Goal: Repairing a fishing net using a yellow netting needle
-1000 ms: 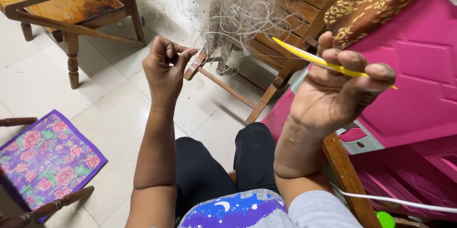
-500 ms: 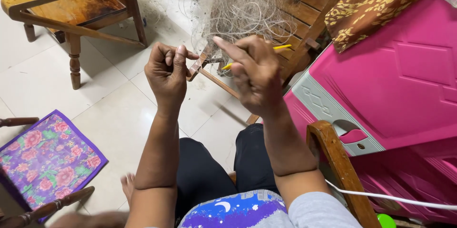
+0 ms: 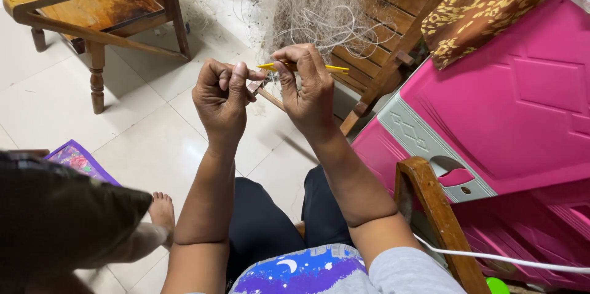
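Seated person, both hands raised close together at a hanging fishing net (image 3: 313, 5). Right hand (image 3: 307, 85) pinches a yellow netting needle (image 3: 335, 68) level between thumb and curled fingers, tip toward the mesh. Left hand (image 3: 224, 94) is curled tight, thumb on forefinger, apparently keeping a strand taut. No labels readable. Pink plastic cabinet (image 3: 510, 103) right; patterned brown-yellow cushion (image 3: 491, 5) above; wooden chair (image 3: 92, 5) left.
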